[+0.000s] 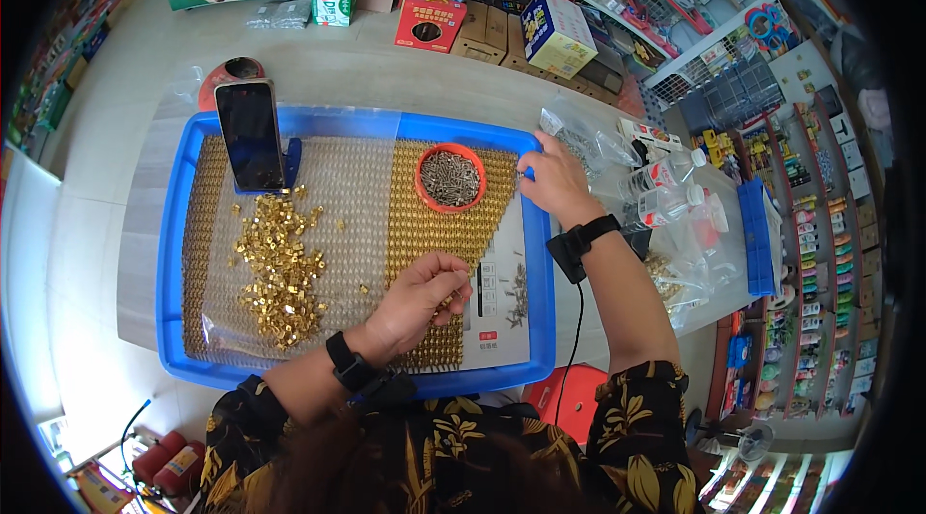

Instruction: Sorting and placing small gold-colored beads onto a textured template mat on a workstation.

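A blue tray [548,321] lies before me, lined with close rows of small gold metal pieces [410,186]. My left hand [420,307] is curled shut over the lower right rows; gold shows at its fingers, but whether it is held is unclear. My right hand [559,181] is pinched at the tray's upper right, by the end of the rows; what it pinches is too small to make out. An orange-red bowl [422,188] full of small silver screws stands on the rows. A loose heap of gold pieces [280,273] lies on a clear plastic sheet [357,234] covering the left rows.
A phone [249,138] leans on a blue stand at the tray's upper left. Loose screws [520,297] lie on printed card inside the tray's right side. Beyond its right rim are plastic bags [588,143] and bottles [666,205]. A red stool [569,398] is below the table edge.
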